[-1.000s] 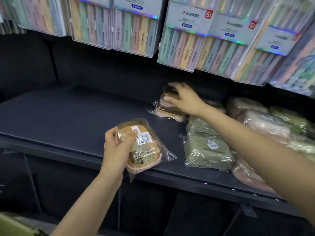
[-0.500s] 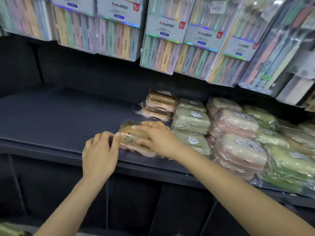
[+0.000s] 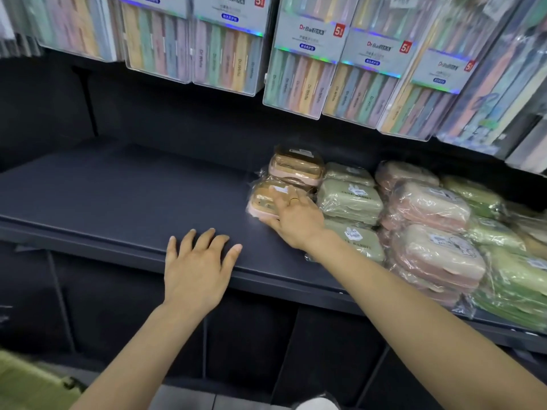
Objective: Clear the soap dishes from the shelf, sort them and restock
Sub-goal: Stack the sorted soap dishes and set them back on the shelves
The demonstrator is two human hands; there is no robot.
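A brown-and-pink wrapped soap dish [image 3: 263, 201] lies on the dark shelf [image 3: 118, 196], in front of a stack of the same kind [image 3: 297, 168]. My right hand [image 3: 293, 218] lies over its right side, fingers spread across the top and thumb along its front edge. Apart from it, my left hand [image 3: 196, 269] hovers flat over the shelf's front edge, fingers straight, holding nothing. Green soap dishes [image 3: 349, 199] and pink soap dishes [image 3: 429, 207] are stacked in rows to the right.
Packs of pastel toothbrushes [image 3: 225, 51] hang in clear boxes just above the shelf. More green wrapped dishes [image 3: 515, 279] crowd the far right. The shelf's left half is bare dark surface. A dark cabinet front sits below the shelf.
The brown-and-pink dish has slid back and right, up against the stack. My left hand has let go of it and drawn back to the shelf's front edge.
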